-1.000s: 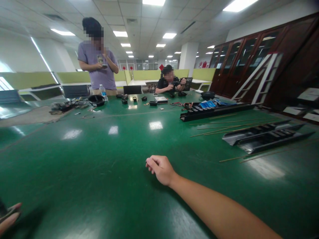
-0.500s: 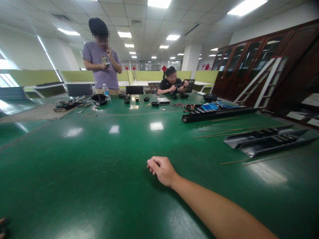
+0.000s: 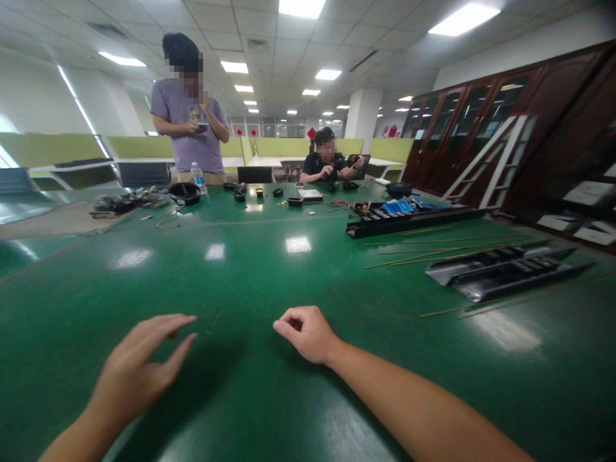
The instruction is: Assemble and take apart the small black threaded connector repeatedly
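Note:
My right hand [image 3: 308,335] rests low over the green tabletop [image 3: 240,269], just right of the view's middle. Its thumb and index finger meet in a loop; whatever they pinch, if anything, is hidden. To its left, my left hand [image 3: 137,366] hovers above the table with a shadow beside it. The thumb and fingers of that hand stand apart, with nothing between them. A wide stretch of tabletop separates the two hands.
Black metal channels [image 3: 514,273] and thin brass-coloured rods [image 3: 409,260] lie at the right. Behind them, a long black rail [image 3: 414,221] carries blue pieces [image 3: 403,206]. Small black boxes [image 3: 294,201] and a water bottle [image 3: 197,176] stand at the far edge, near two people.
My left hand has come in from the lower left corner and opened over the table. The right hand's thumb and index finger now form a loop. The view has shifted slightly.

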The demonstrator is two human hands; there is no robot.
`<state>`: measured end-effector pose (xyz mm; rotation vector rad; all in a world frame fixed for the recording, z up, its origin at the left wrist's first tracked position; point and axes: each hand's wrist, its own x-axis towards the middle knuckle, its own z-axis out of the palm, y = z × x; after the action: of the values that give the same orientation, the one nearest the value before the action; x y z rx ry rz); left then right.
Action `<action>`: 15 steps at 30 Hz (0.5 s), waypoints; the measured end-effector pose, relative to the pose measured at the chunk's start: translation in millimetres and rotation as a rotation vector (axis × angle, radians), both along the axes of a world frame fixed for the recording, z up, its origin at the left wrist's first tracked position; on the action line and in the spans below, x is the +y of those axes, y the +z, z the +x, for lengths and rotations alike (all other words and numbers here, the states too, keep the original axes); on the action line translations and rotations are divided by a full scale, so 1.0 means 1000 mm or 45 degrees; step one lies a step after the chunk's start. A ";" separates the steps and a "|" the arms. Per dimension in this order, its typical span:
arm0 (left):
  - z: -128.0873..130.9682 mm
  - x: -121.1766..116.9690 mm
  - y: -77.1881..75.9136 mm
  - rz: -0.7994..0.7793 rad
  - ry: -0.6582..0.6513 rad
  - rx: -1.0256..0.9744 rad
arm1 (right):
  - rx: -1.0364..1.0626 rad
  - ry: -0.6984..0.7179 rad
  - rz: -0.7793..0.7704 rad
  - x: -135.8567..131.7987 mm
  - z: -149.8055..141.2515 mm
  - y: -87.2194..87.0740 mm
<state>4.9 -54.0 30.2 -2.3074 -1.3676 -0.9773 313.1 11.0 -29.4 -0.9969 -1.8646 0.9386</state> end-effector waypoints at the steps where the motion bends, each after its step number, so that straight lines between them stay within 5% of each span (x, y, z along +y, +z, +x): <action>1: 0.017 0.011 -0.004 -0.040 -0.136 0.072 | -0.030 -0.005 0.014 0.000 0.000 0.000; 8: 0.123 0.050 -0.019 -0.179 -0.636 0.327 | -0.172 0.028 0.183 0.003 0.003 -0.003; 12: 0.128 0.052 -0.021 -0.207 -0.688 0.259 | -0.186 0.035 0.213 0.003 0.003 -0.001; 15: 0.099 0.043 -0.018 -0.248 -0.564 0.224 | -0.153 0.095 0.162 -0.001 0.004 0.002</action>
<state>104.4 -11.2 11.9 -2.8416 -0.9369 -0.7521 316.7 9.7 -27.5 -0.9298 -2.0469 0.8075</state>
